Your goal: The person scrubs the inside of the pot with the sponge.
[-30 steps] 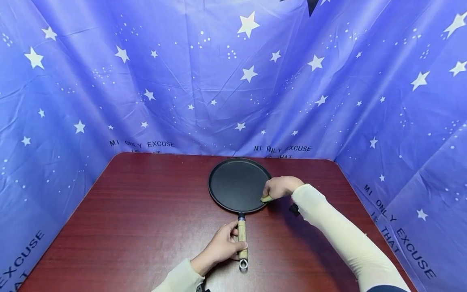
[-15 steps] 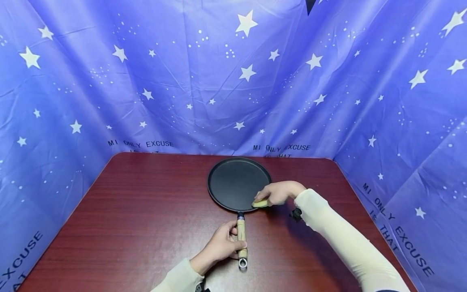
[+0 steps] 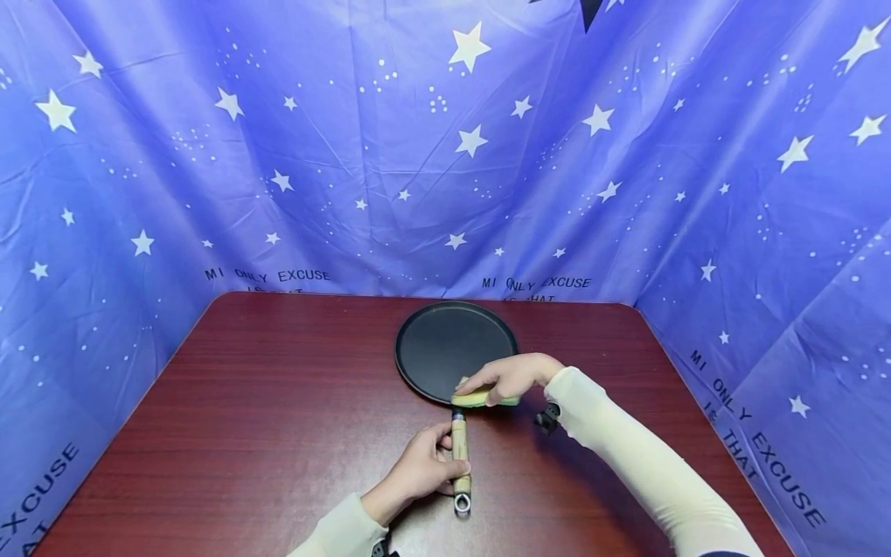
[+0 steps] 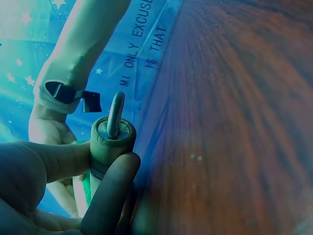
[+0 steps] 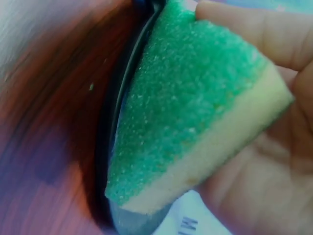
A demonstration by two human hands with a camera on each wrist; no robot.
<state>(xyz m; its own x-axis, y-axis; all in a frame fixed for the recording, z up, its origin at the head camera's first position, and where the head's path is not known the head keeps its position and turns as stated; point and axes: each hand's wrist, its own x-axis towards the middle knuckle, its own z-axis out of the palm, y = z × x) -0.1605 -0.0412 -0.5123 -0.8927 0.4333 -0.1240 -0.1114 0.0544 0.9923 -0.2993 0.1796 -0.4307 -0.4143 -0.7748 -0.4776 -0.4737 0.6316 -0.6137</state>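
A round black frying pan (image 3: 445, 348) sits on the table with its wooden handle (image 3: 461, 441) pointing toward me. My left hand (image 3: 421, 464) grips that handle between thumb and fingers; in the left wrist view the handle's end with its metal hanging loop (image 4: 115, 115) sticks out past the fingers. My right hand (image 3: 511, 375) holds a yellow and green scouring sponge (image 3: 487, 398) at the pan's near edge, beside where the handle joins. Seen in the right wrist view, the sponge's green rough side (image 5: 181, 103) lies along the black rim (image 5: 115, 107). The sponge covers part of the near rim.
The dark red wooden table (image 3: 278, 387) extends around the pan. A blue curtain (image 3: 390, 155) with white stars and printed words hangs behind and on both sides, close to the table's edges.
My right hand has slid the sponge along the pan's rim, from its right side toward the near edge by the handle. The left hand and the pan have stayed nearly still.
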